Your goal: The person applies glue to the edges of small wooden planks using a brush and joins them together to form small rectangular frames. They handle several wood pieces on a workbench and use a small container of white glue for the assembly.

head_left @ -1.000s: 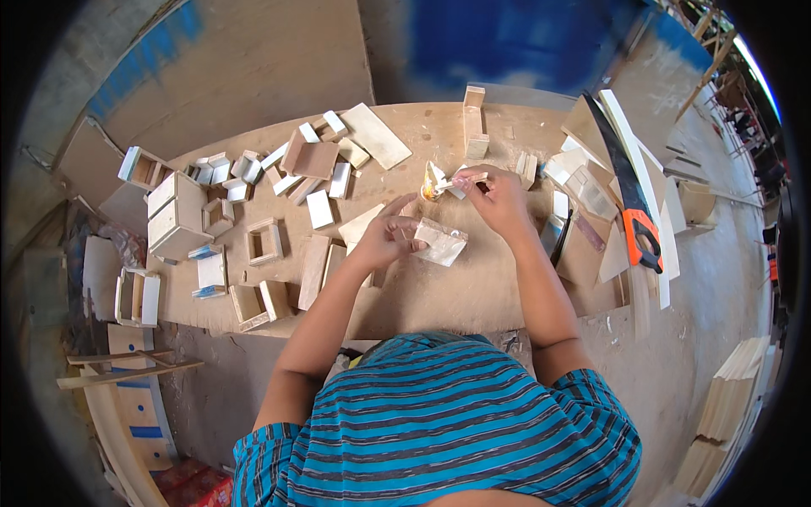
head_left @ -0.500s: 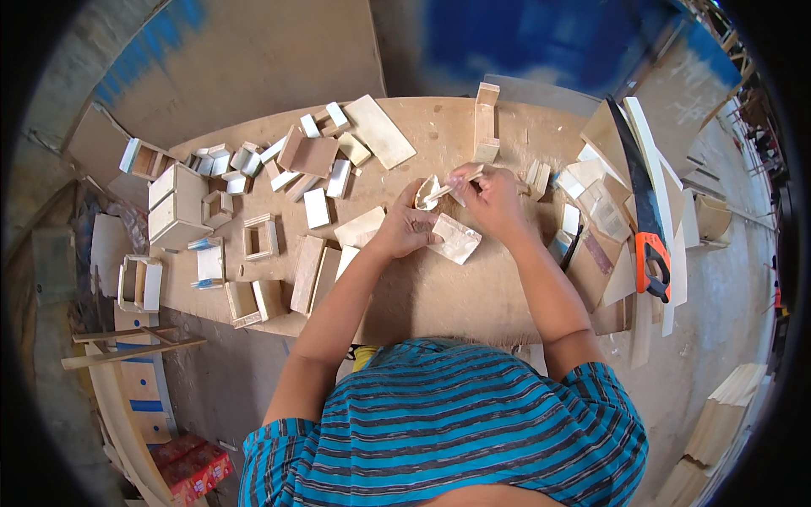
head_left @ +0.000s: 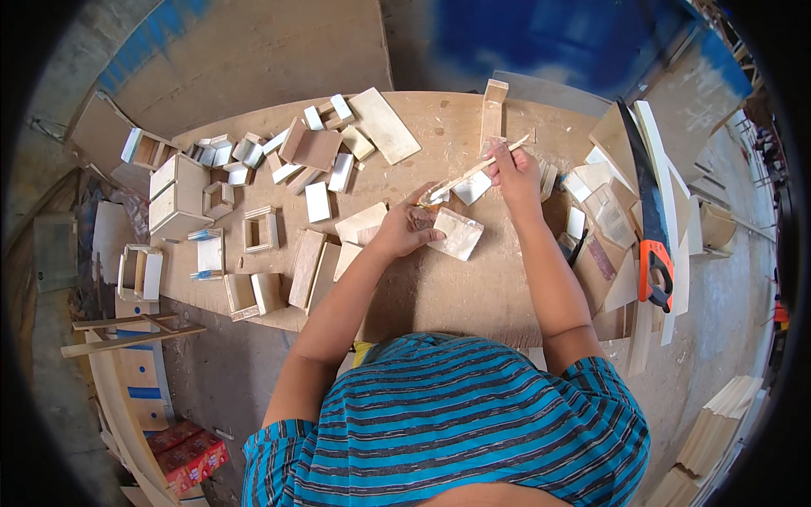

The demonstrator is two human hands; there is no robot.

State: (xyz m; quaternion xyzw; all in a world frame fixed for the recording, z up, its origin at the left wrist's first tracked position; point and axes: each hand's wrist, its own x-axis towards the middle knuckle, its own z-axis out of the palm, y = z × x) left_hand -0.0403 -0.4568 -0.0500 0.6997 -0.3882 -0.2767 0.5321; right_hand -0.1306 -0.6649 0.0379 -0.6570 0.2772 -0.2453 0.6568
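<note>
My left hand (head_left: 407, 228) is closed, its thumb pressed on a small pale wooden board (head_left: 460, 236). Beside its fingertips is a small cup-like holder with whitish stuff at its rim (head_left: 431, 200); the fingers partly hide it. My right hand (head_left: 514, 173) grips a thin wooden stick (head_left: 470, 174) that slants down to the left. The stick's lower end is whitish and touches or hangs just over the holder. Between the hands, a white block (head_left: 472, 188) lies on the wooden worktable (head_left: 456, 296). Behind my right hand stands a narrow wooden piece (head_left: 492, 114).
Several small wooden boxes and white-faced blocks crowd the table's left side, near a larger wooden box (head_left: 179, 198). A flat board (head_left: 385, 127) lies at the back. On the right, a handsaw with an orange handle (head_left: 655, 275) rests on wood offcuts (head_left: 604, 211).
My right hand has moved up and right, away from my left hand, and more of the stick now shows. The white block between the hands has come into sight. My left hand has barely moved.
</note>
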